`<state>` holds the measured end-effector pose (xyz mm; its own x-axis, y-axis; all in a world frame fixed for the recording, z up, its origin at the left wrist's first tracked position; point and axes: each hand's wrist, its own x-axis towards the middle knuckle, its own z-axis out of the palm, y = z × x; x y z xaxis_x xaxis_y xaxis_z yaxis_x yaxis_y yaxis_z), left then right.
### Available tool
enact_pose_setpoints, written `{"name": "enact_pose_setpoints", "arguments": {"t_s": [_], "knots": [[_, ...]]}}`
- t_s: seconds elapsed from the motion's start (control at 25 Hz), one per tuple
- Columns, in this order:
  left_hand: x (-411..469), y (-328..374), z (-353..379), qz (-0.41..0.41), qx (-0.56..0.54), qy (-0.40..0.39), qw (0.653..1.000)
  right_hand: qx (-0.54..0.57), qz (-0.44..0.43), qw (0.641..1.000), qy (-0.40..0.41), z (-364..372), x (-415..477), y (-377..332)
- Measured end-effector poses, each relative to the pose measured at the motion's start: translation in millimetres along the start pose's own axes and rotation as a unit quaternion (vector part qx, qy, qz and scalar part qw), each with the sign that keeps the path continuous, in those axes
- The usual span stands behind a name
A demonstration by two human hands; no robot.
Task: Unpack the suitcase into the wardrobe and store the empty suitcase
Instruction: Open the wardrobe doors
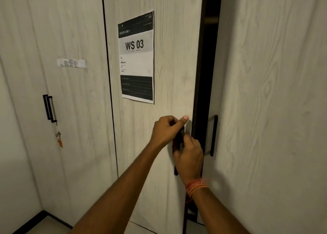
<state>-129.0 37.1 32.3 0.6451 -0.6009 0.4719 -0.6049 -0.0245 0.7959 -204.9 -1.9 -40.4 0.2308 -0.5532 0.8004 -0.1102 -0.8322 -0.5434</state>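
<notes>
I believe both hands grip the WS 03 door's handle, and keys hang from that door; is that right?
No: the head view shows the keys hanging from the door to its left; left hand and right hand do grip the handle.

A narrow dark gap (206,74) is running top to bottom between the middle door (169,56) and the right door (274,92), giving the only way inward. The left hand (166,129) and right hand (190,155) are gripping the middle handle (176,171) at the gap's edge. The right handle (213,135) is projecting just across the gap. The left door (70,109) is standing closed.
</notes>
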Motion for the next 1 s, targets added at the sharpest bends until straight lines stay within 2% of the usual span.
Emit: {"name": "enact_pose_setpoints", "arguments": {"t_s": [0.12, 0.24, 0.32, 0.36, 0.44, 0.52, 0.6, 0.68, 0.72, 0.76, 0.84, 0.92, 1.0], "knots": [[-20.4, 8.4, -27.8, -0.013, 0.058, 0.016, 0.998, -0.089, -0.070, 0.992, 0.051, -2.3, -9.4, -9.7], [-33.0, 26.8, -54.1, 0.002, 0.178, 0.099, 0.979, -0.013, -0.079, 0.997, -0.013, -8.4, -10.7, -26.8], [-31.8, 43.1, -68.9, 0.039, 0.248, 0.140, 0.958, 0.032, -0.080, 0.994, -0.063, -9.5, -13.8, -37.7], [-28.5, 53.1, -75.4, 0.063, 0.274, 0.151, 0.948, 0.028, -0.090, 0.994, -0.062, -9.4, -15.6, -41.8], [-20.1, 72.8, -89.5, 0.124, 0.318, 0.191, 0.920, 0.032, -0.109, 0.992, -0.051, -7.6, -21.1, -50.8], [-14.3, 94.6, -103.3, 0.207, 0.354, 0.254, 0.876, 0.150, -0.074, 0.983, -0.078, -8.2, -28.3, -67.7], [-12.8, 116.6, -114.2, 0.262, 0.386, 0.303, 0.831, 0.251, -0.024, 0.957, -0.147, -3.7, -41.9, -95.1], [-13.0, 133.3, -127.5, 0.234, 0.415, 0.321, 0.819, 0.287, -0.040, 0.942, -0.171, 7.4, -60.4, -117.2], [-13.9, 134.3, -136.5, 0.197, 0.433, 0.335, 0.814, 0.289, -0.055, 0.932, -0.211, 7.8, -66.4, -127.5], [-15.7, 131.6, -148.0, 0.163, 0.454, 0.361, 0.798, 0.269, -0.086, 0.919, -0.275, 4.5, -66.4, -139.0], [-22.0, 119.9, -180.3, 0.118, 0.504, 0.415, 0.748, 0.205, -0.164, 0.917, -0.301, 8.5, -64.1, -161.4], [-28.0, 104.7, -212.4, 0.088, 0.536, 0.431, 0.721, 0.269, -0.169, 0.886, -0.337, 33.9, -52.6, -184.2], [-35.0, 90.1, -244.9, 0.064, 0.564, 0.439, 0.697, 0.196, -0.259, 0.906, -0.270, 63.5, -51.9, -206.5]]}}
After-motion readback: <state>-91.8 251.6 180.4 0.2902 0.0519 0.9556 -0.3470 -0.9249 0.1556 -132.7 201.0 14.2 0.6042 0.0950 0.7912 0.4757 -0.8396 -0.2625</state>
